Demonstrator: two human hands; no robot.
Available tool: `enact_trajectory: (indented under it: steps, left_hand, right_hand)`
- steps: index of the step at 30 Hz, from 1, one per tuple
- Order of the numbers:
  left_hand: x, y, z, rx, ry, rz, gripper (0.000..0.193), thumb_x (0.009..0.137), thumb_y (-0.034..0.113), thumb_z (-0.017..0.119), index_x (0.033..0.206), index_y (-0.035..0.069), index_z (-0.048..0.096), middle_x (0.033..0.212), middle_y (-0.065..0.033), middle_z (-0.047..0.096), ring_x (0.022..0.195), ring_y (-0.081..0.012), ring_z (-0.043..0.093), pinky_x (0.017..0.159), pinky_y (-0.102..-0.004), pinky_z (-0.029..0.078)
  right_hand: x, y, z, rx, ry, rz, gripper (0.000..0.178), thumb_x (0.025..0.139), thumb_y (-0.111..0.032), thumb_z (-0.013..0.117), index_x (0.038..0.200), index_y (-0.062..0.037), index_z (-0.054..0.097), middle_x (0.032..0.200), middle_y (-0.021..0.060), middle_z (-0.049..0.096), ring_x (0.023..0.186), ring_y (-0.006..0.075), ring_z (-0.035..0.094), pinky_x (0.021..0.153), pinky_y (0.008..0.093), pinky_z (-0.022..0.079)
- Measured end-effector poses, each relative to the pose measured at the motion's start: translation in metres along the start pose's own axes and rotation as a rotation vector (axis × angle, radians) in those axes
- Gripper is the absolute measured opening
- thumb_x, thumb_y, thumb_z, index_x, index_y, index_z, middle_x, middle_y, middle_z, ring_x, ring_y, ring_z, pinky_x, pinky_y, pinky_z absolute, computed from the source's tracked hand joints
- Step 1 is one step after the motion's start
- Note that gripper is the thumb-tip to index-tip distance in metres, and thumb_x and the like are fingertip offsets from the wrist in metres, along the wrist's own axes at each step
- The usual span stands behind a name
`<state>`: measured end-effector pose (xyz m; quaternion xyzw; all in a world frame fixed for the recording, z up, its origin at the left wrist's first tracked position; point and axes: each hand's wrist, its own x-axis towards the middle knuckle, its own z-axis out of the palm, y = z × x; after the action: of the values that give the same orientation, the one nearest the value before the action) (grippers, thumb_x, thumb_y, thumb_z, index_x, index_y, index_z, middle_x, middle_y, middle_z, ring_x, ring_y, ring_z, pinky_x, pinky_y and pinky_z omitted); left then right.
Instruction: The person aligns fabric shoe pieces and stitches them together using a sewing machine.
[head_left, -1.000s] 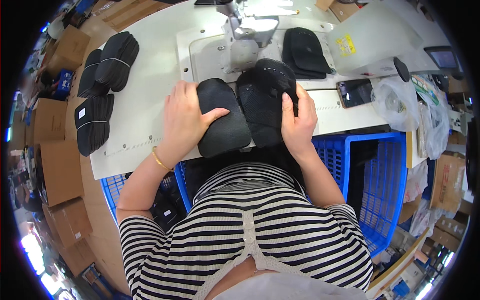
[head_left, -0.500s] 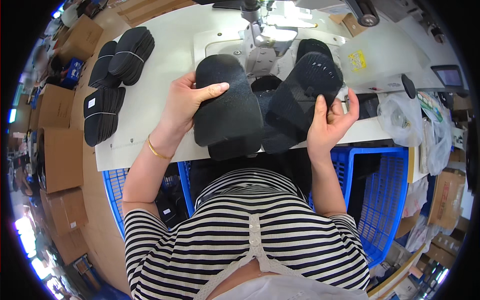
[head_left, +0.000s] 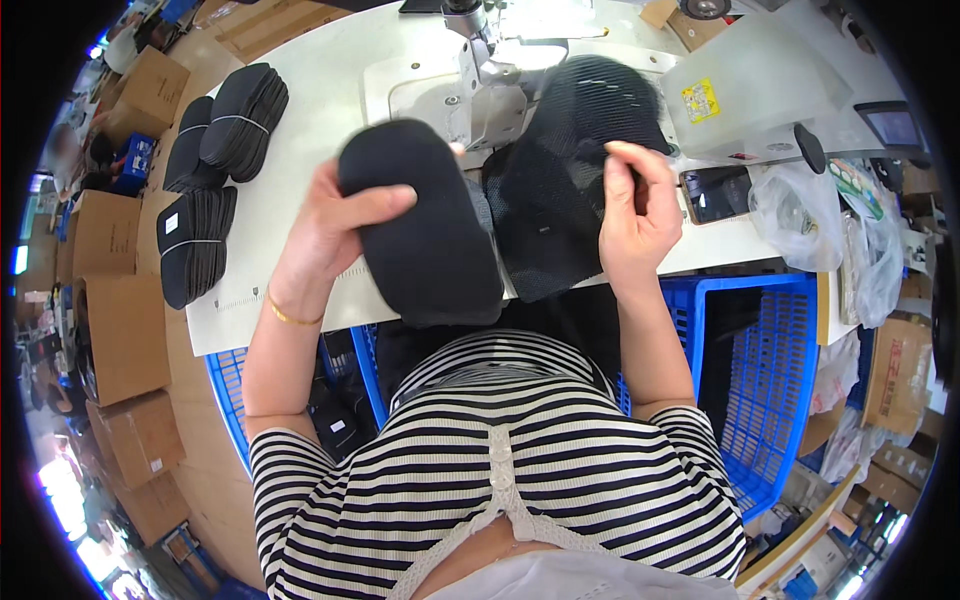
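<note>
My left hand (head_left: pixel 335 215) grips a black rounded pad (head_left: pixel 425 235) above the table's front edge, thumb lying across its face. Whether it is one pad or a few together I cannot tell. Right of it, black mesh fabric (head_left: pixel 575 160) spreads in front of the sewing machine (head_left: pixel 500 95). The fingers of my right hand (head_left: pixel 640 210) are pinched at the right side of this mesh, fingertips over it. Part of the mesh lies behind the pad, out of sight.
Banded stacks of black pads (head_left: pixel 240 120) sit on the white table (head_left: pixel 320 100) at left. A phone (head_left: pixel 718 193) and a clear plastic bag (head_left: pixel 795 215) lie at right. Blue baskets (head_left: pixel 760 390) stand below the front edge, with cardboard boxes (head_left: pixel 125 335) on the floor at left.
My left hand has moved left with the pad, away from the mesh. The mesh at right is now spread out wider, and my right hand's fingers have drawn together over it.
</note>
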<state>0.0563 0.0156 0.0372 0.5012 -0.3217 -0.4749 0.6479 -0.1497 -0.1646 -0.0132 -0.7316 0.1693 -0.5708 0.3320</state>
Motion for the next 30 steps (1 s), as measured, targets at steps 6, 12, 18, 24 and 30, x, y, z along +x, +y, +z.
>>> enact_trajectory:
  steps: [6,12,18,24,30]
  left_hand:
    - [0.005,0.011,0.044,0.020,0.145,0.162,0.025,0.085,0.001,0.073,0.109,-0.005,0.068,0.097,-0.0099,0.073,0.085,-0.0135,0.068,0.075,-0.0262,0.057]
    - [0.012,0.007,0.037,-0.101,0.429,0.323,0.024,0.089,0.000,0.068,0.112,-0.003,0.064,0.102,-0.0105,0.071,0.089,-0.0144,0.068,0.080,-0.0265,0.056]
    - [0.010,0.004,0.030,-0.213,0.376,0.307,0.024,0.089,-0.003,0.064,0.113,-0.002,0.062,0.105,-0.0115,0.069,0.092,-0.0179,0.069,0.081,-0.0286,0.057]
    - [0.011,0.002,0.023,-0.212,0.357,0.327,0.024,0.089,-0.005,0.062,0.113,-0.002,0.062,0.106,-0.0128,0.069,0.094,-0.0205,0.069,0.084,-0.0305,0.057]
    - [0.014,0.005,0.021,-0.218,0.360,0.331,0.024,0.088,-0.006,0.062,0.112,-0.003,0.060,0.105,-0.0132,0.069,0.092,-0.0203,0.069,0.082,-0.0296,0.057]
  right_hand:
    - [0.008,-0.038,0.027,0.528,-0.517,0.353,0.020,0.094,0.000,0.051,0.109,0.0006,0.064,0.088,0.0057,0.064,0.079,0.0111,0.058,0.072,0.0238,0.047]
    - [-0.011,-0.048,0.012,0.431,-0.486,0.444,0.012,0.093,0.002,0.059,0.104,0.0040,0.062,0.108,0.0081,0.058,0.081,0.0067,0.058,0.064,0.0190,0.049]
    - [-0.016,-0.059,0.010,0.420,-0.413,0.391,0.009,0.091,0.008,0.061,0.100,0.0057,0.059,0.105,0.0105,0.058,0.076,0.0100,0.063,0.060,0.0203,0.054]
    - [-0.013,-0.060,0.013,0.466,-0.339,0.521,0.005,0.089,0.003,0.063,0.092,0.0031,0.059,0.076,0.0064,0.067,0.065,0.0102,0.069,0.056,0.0201,0.054]
    - [-0.008,-0.060,0.013,0.420,-0.391,0.441,0.005,0.090,0.002,0.063,0.093,0.0027,0.059,0.078,0.0072,0.069,0.068,0.0105,0.070,0.058,0.0204,0.054]
